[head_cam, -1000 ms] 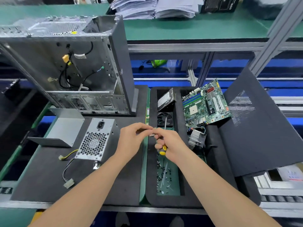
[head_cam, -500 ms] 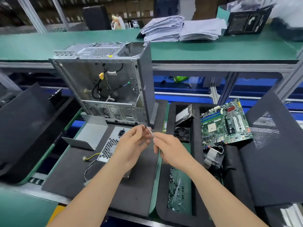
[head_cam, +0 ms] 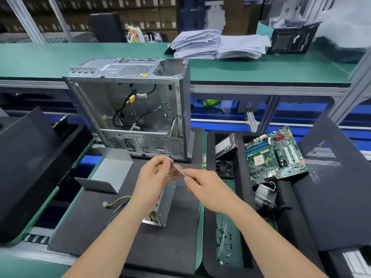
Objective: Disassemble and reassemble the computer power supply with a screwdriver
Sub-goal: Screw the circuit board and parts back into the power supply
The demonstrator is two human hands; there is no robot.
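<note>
The left hand (head_cam: 154, 177) and right hand (head_cam: 204, 189) meet above a black mat (head_cam: 90, 227), both grasping the screwdriver (head_cam: 178, 169). The right hand is curled round the handle end (the handle itself is hidden in the palm), while the left thumb and fingertips pinch the tip of the thin metal shaft. It slants up to the left between them. Directly under the left hand and wrist lies the power supply (head_cam: 166, 201), resting near the middle of the mat, nearer its right edge. Only its grey side and a perforated near corner show. Yellow and black cables (head_cam: 118, 201) trail from it toward the mat's left edge. Its bent metal cover (head_cam: 112, 173) sits apart by the far left corner of the mat. At the mat's far edge stands the open case (head_cam: 128, 109), with loose wires inside. To the right, a black foam tray (head_cam: 208, 197) holds small screws (head_cam: 224, 241) in its near slot, a fan (head_cam: 223, 166) and a hard drive (head_cam: 225, 144) at its far end, and a motherboard (head_cam: 275, 155) propped toward its far right corner, with a heatsink (head_cam: 265, 197) just below. A dark side panel (head_cam: 331, 187) lies beyond the tray's right edge. On the green desk (head_cam: 60, 57) behind are stacks of paper (head_cam: 216, 45) and a black box (head_cam: 291, 41).
</note>
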